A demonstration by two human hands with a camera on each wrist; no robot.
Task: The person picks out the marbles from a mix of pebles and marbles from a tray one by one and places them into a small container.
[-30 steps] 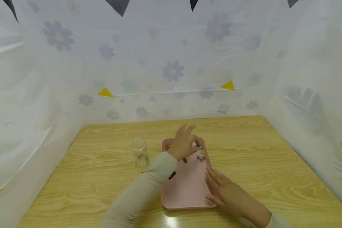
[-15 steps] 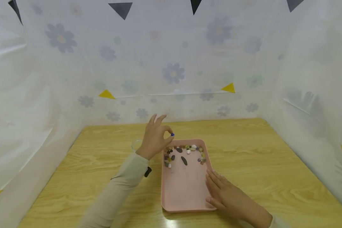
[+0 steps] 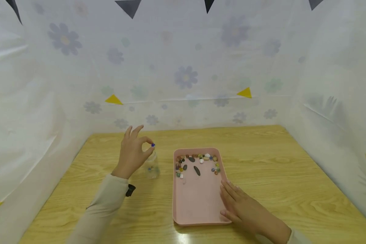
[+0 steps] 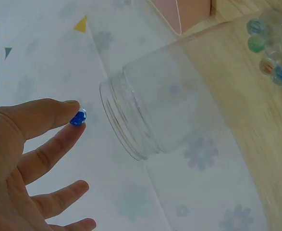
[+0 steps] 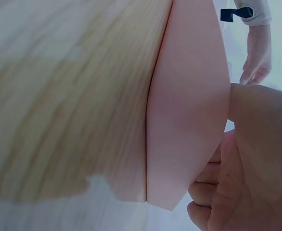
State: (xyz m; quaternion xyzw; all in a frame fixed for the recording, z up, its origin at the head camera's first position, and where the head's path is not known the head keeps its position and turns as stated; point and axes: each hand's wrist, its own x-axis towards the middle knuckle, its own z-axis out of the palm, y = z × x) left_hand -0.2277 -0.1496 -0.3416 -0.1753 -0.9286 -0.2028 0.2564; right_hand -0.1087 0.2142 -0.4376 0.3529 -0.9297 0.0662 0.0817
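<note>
In the head view my left hand [image 3: 131, 154] is beside the mouth of a clear glass jar [image 3: 152, 169], pinching a blue marble [image 3: 153, 145] between thumb and index finger. The left wrist view has this marble [image 4: 78, 117] just short of the jar's rim, with the other fingers spread. Several marbles [image 4: 256, 44] lie at the jar's bottom. My right hand [image 3: 247, 206] rests at the right edge of a pink tray [image 3: 198, 203], fingers straight. In the right wrist view it touches the tray's rim, its fingers partly hidden.
Dark oval stones [image 3: 196, 170], white pebbles [image 3: 201, 161] and several small coloured marbles and stones line the tray's far end and sides. The wooden table [image 3: 262, 162] is enclosed at the back and sides by white flowered sheeting [image 3: 186, 112].
From the tray's far end, my left hand has lifted the blue marble and carried it left to the jar's mouth. My right hand has stayed at the tray's edge.
</note>
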